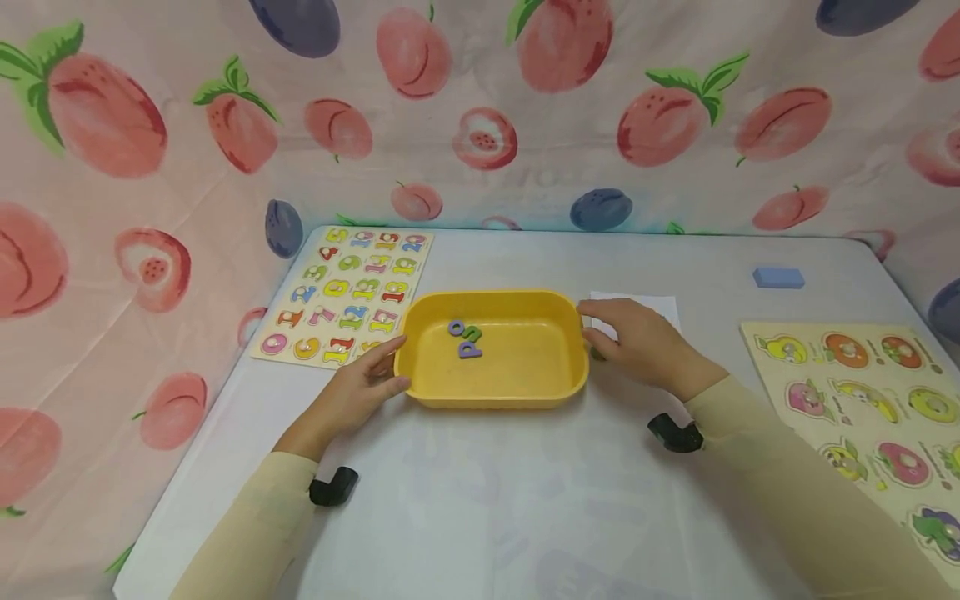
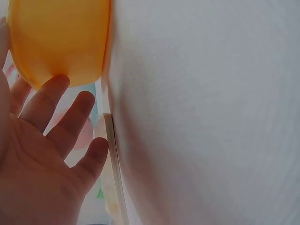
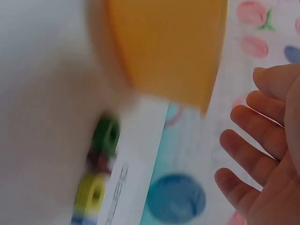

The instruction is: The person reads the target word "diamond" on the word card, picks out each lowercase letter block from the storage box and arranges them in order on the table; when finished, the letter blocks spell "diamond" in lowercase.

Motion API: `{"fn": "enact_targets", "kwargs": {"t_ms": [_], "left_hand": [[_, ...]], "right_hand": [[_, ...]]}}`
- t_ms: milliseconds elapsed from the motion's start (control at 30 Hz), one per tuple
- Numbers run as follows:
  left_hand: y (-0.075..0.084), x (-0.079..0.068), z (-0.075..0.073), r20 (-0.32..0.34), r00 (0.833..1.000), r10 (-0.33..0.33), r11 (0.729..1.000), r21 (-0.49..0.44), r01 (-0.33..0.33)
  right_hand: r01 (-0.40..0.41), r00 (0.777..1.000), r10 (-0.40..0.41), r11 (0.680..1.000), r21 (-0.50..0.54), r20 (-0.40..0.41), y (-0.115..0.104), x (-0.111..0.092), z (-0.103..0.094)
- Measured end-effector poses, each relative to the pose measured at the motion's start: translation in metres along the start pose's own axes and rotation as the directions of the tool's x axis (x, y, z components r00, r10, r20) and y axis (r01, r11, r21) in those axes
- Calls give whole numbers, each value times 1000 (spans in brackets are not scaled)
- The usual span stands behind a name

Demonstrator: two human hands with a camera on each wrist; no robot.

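Note:
A yellow plastic tray (image 1: 517, 367) stands mid-table. Inside lie a purple letter o (image 1: 456, 327), a green letter (image 1: 472, 334) and a purple letter (image 1: 469, 350). My left hand (image 1: 348, 400) is at the tray's left end, thumb near its front corner; in the left wrist view, spread fingers reach its outer wall. At the opposite end is my right hand (image 1: 645, 342), thumb and fingertips close to the rim. Its fingers (image 3: 248, 154) look loosely bent and apart from the tray in the right wrist view. Below it, blurred green (image 3: 106, 133) and yellow (image 3: 89, 193) letters lie by a printed paper.
Behind the left hand lies a wooden number puzzle board (image 1: 352, 292). A fruit puzzle board (image 1: 862, 400) is at the right, with a blue block (image 1: 778, 277) farther back. White paper (image 1: 667, 310) lies partly under the right hand. Fruit-patterned cloth (image 1: 480, 192) rises behind the table.

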State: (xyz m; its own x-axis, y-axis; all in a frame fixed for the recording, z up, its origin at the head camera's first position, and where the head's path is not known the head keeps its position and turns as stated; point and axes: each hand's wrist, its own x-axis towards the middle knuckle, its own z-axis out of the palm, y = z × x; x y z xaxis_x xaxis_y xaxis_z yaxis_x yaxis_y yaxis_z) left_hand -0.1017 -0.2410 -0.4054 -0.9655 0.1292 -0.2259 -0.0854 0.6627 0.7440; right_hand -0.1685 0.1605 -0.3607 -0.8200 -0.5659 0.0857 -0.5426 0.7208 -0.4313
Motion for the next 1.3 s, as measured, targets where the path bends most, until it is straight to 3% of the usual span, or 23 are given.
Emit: {"fn": "enact_targets", "kwargs": {"t_ms": [100, 333, 667, 967, 1300], "left_hand": [[0, 1, 0, 1, 1000, -6, 1000, -3, 6], [1, 0, -1, -2, 1000, 6, 1000, -10, -6], [1, 0, 0, -3, 1000, 19, 1000, -23, -20], [-2, 0, 1, 4, 1000, 24, 999, -46, -24], [-1, -1, 0, 5, 1000, 19, 999, -28, -19]], "right_hand": [[47, 999, -47, 999, 20, 18, -16, 12, 9], [69, 992, -73, 997, 33, 106, -51, 37, 30], [104, 976, -115, 992, 67, 183, -83, 70, 62], [96, 965, -115, 991, 92, 235, -97, 92, 81], [46, 965, -59, 997, 58, 256, -92, 104, 90]]}}
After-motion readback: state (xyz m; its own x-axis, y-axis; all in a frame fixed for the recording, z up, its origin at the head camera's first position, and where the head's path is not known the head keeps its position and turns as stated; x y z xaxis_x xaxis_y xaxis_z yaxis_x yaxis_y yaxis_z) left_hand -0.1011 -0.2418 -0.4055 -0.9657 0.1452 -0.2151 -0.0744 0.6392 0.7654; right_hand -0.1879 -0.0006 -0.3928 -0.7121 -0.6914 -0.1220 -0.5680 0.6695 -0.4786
